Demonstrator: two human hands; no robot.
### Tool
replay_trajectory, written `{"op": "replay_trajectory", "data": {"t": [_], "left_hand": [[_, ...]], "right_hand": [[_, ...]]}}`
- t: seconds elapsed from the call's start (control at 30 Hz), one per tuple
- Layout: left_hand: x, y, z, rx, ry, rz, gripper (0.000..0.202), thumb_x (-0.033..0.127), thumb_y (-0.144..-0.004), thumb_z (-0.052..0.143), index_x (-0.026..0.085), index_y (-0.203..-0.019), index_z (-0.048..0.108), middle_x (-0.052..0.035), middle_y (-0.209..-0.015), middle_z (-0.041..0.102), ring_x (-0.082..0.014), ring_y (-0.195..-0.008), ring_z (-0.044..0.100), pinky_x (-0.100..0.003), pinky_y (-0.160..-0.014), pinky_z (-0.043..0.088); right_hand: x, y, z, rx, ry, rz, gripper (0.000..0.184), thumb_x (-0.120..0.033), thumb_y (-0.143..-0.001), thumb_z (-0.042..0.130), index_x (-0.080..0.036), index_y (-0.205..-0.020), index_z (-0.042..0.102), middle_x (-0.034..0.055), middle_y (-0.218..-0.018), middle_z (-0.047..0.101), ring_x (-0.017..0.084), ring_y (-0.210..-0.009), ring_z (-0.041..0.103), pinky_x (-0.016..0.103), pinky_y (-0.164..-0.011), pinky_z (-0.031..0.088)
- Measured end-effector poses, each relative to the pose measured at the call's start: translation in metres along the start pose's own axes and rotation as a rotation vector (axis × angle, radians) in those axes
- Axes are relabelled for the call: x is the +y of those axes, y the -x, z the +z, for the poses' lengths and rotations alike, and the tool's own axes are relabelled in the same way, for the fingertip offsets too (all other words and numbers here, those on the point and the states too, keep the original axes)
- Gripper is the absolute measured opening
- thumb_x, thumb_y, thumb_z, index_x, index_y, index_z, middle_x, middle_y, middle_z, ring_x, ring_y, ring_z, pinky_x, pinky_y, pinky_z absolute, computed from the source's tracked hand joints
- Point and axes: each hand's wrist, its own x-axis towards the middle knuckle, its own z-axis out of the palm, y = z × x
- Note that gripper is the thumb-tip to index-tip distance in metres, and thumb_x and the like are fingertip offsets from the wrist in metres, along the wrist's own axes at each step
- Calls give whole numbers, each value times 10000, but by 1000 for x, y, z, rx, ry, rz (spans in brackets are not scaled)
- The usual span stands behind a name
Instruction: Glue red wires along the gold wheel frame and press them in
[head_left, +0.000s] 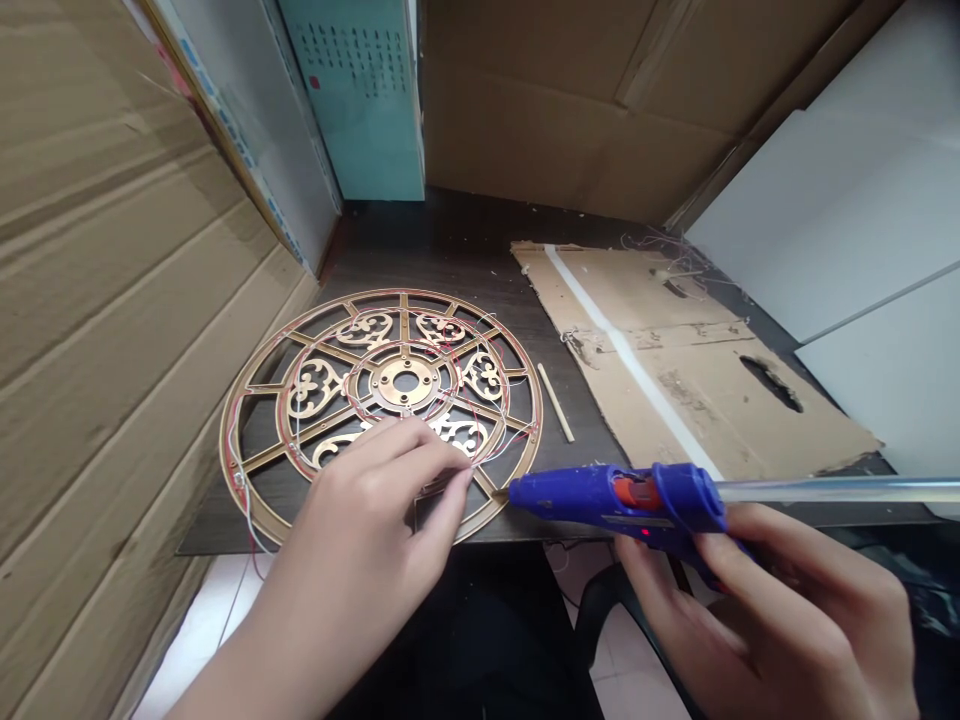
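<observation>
A round gold-coloured openwork frame [406, 383] with scroll ornaments lies flat on the dark table, with thin red and white wires [501, 447] running along its rings and spokes. Over its near right part, my left hand [390, 490] pinches a wire between thumb and forefinger. My right hand [787, 610] grips a blue hot glue gun [615, 500], its nozzle pointing left at the frame's outer ring, close to my left fingertips. Whether the nozzle touches the ring I cannot tell. A clear glue stick [840, 490] sticks out of the gun's back end.
A short pale wooden stick [556, 403] lies right of the frame. Beyond it sits a flattened cardboard sheet [675, 370] with white tape, loose wires [667, 250] at its far corner. Cardboard walls [555, 110] and a teal panel [360, 100] enclose the table [465, 230].
</observation>
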Motion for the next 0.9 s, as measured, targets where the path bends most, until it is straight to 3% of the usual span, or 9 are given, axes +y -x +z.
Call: {"op": "replay_trajectory", "data": {"t": [0.77,0.9], "left_hand": [[2,-1,-2,-22,7,3,165,192,-1016,586,232,-938,726,42,-923,676,-57,-873,612,-204,-782,466],[2,-1,-2,-16,7,16,157,192,-1014,593,225,-938,726,36,-924,677,-63,-868,613,-215,-786,468]], "right_hand": [[-8,4,-4,75,22,-2,279,-185,-780,919,-211,-933,688,17,-997,678,174,-771,707,287,-705,607],[-5,7,-5,81,24,1,336,-201,-768,934,-225,-1037,734,16,-993,677,168,-742,693,287,-672,593]]}}
